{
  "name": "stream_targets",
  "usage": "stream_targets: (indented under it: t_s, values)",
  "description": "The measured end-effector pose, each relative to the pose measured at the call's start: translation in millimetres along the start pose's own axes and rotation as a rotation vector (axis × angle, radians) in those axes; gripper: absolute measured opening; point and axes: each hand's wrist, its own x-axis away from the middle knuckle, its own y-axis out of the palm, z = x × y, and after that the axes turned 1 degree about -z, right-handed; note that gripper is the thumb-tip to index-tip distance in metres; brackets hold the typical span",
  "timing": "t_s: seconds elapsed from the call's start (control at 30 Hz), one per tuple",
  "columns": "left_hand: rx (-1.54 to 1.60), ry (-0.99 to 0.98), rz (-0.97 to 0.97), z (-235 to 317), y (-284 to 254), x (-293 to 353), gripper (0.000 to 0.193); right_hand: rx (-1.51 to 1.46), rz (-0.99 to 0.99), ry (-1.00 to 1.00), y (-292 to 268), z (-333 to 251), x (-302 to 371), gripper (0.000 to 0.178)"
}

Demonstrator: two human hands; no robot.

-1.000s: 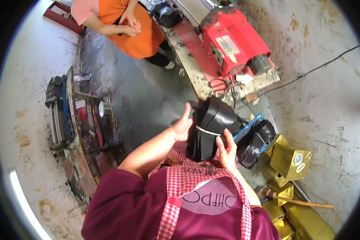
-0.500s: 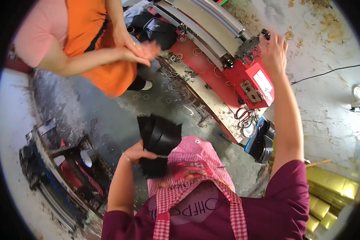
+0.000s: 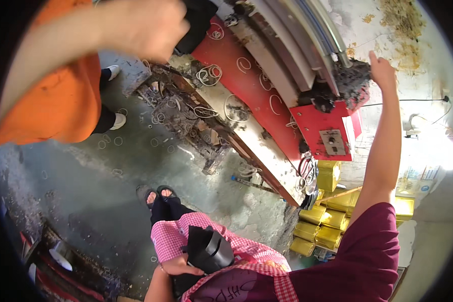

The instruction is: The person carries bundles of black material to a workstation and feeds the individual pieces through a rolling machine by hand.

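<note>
the co-worker's forearm (image 3: 80, 38) is blurred; the left grip (image 3: 180, 265) partly hides the black bundle (image 3: 211, 250).

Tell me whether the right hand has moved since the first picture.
Yes: against the red machine, the right hand has moved away from the black bundle and out toward the machine, now beside its dark, crusted end.

Black bundle (image 3: 209, 248), tilted, in left hand (image 3: 182, 265)

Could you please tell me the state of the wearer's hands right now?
Left hand: holding a black bundle.
Right hand: raised by the red machine; open or closed cannot be told.
</note>
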Motion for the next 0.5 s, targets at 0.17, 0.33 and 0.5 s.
stream_targets:
  t_s: [0.17, 0.33, 0.5]
  values:
    - [0.326, -0.158, -0.105, -78, -27, 19, 0.077, -0.161, 0.117, -0.038, 6, 3, 10, 0.051]
    - [0.252, -0.112, -0.147, -78, -37, 11, 0.081, -0.343, 0.091, -0.038, 13, 13, 5, 0.039]
    - [0.263, -0.101, -0.118, -88, -39, 13, 0.078, -0.429, 0.184, -0.196, 21, 20, 3, 0.035]
